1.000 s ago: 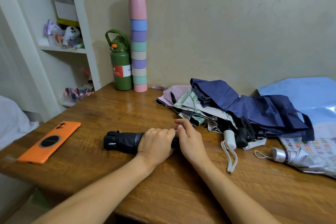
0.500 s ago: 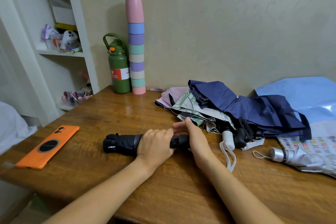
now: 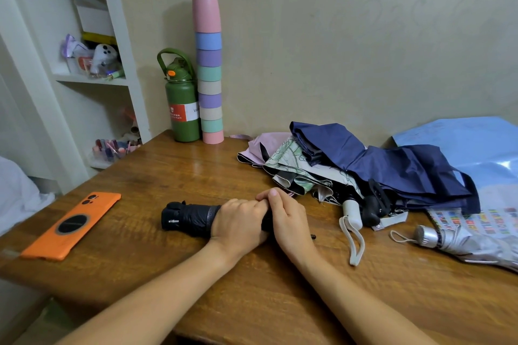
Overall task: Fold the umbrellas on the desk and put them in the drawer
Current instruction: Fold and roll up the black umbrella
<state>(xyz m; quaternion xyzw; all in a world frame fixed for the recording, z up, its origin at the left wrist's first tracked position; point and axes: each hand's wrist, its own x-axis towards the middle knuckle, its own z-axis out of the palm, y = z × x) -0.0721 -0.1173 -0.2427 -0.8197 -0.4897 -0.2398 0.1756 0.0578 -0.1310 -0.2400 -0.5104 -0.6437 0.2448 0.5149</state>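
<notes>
A folded black umbrella point(image 3: 188, 218) lies on the wooden desk point(image 3: 173, 173), its tip pointing left. My left hand point(image 3: 238, 222) is wrapped over its middle. My right hand point(image 3: 287, 218) grips its right end, fingers curled over the top. Behind them lies a heap of loose umbrellas: a navy one point(image 3: 392, 168), a green-patterned one point(image 3: 294, 168) and a pink one point(image 3: 263, 145). A white handle with a strap point(image 3: 352, 214) sticks out of the heap. A silver umbrella point(image 3: 471, 243) lies at the right. No drawer is in view.
An orange phone point(image 3: 71, 225) lies at the desk's left edge. A green bottle point(image 3: 182, 103) and a tall stack of coloured cups point(image 3: 209, 70) stand at the back by the wall. A light blue sheet point(image 3: 471, 143) lies far right. White shelves point(image 3: 92, 78) stand left.
My right hand has closed back over the umbrella's right end, beside my left hand, after opening its fingers. The black umbrella stays in place.
</notes>
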